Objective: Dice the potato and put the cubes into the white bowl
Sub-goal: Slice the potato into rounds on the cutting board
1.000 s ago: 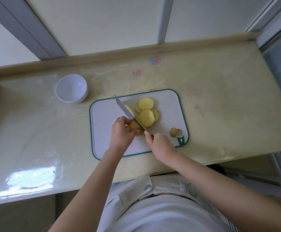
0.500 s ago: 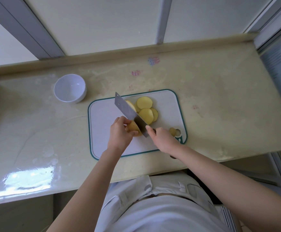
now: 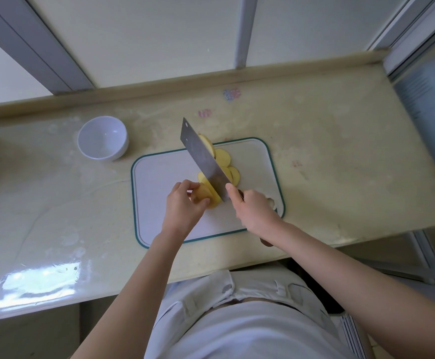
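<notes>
Both hands are at work over the cutting board (image 3: pixel 159 174): the left hand (image 3: pixel 182 207) holds the potato (image 3: pixel 204 195) and the right hand (image 3: pixel 254 212) grips the cleaver (image 3: pixel 203 159).
Left fingers curl round the potato's uncut end, near the board's middle. The right hand wraps the cleaver's handle (forefinger reaching onto the blade), and the broad blade is tilted just beside the potato's cut face. Round slices (image 3: pixel 224 159) lie past the blade. The white bowl (image 3: pixel 102 138) stands on the counter (image 3: pixel 327 151), apart from the board's far left corner.
</notes>
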### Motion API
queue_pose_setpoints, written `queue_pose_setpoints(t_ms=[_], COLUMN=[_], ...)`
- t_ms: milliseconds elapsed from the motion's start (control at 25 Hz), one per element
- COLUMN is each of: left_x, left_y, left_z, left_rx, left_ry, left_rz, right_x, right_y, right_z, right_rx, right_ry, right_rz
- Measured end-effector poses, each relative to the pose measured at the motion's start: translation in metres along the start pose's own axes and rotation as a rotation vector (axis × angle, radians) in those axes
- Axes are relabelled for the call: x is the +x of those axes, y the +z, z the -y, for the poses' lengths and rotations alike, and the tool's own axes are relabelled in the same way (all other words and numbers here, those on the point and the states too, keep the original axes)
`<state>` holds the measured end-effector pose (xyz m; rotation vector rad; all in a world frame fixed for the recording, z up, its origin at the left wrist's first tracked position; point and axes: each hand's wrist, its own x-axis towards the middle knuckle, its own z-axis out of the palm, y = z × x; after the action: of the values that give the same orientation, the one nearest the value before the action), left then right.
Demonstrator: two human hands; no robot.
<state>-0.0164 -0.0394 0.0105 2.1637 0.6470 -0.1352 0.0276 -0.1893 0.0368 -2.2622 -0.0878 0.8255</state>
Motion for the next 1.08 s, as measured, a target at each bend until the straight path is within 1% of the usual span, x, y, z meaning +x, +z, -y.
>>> queue_pose_setpoints(t_ms=[80,160,360,520,800,1080], left_x=[-0.001,-0.002,-0.001,0.0,0.003,0.005], left_y=[0.0,0.001,0.0,-0.001,-0.002,-0.003], left_z=[0.0,0.0,0.0,-0.001,-0.001,-0.003], left_rx=[-0.007,-0.022,-0.063,-0.063,-0.05,-0.032], left_ry=[-0.004,-0.017,-0.053,-0.056,-0.081,-0.082], left_rz=[-0.004,-0.009,-0.028,-0.031,-0.033,-0.017], right_x=[-0.004,-0.007,-0.015,-0.019,-0.026,-0.034], right_y=[0.001,0.003,0.004,0.0,-0.002,-0.004], right_z=[-0.001,-0.002,0.001,0.003,-0.003,-0.004], right_rx=[0.063,0.068,0.104,0.066,0.092,0.023], right_ry=[0.032,0.05,0.03,0.019,0.023,0.039], right_rz=[0.016,0.019,0.02,0.04,0.073,0.08])
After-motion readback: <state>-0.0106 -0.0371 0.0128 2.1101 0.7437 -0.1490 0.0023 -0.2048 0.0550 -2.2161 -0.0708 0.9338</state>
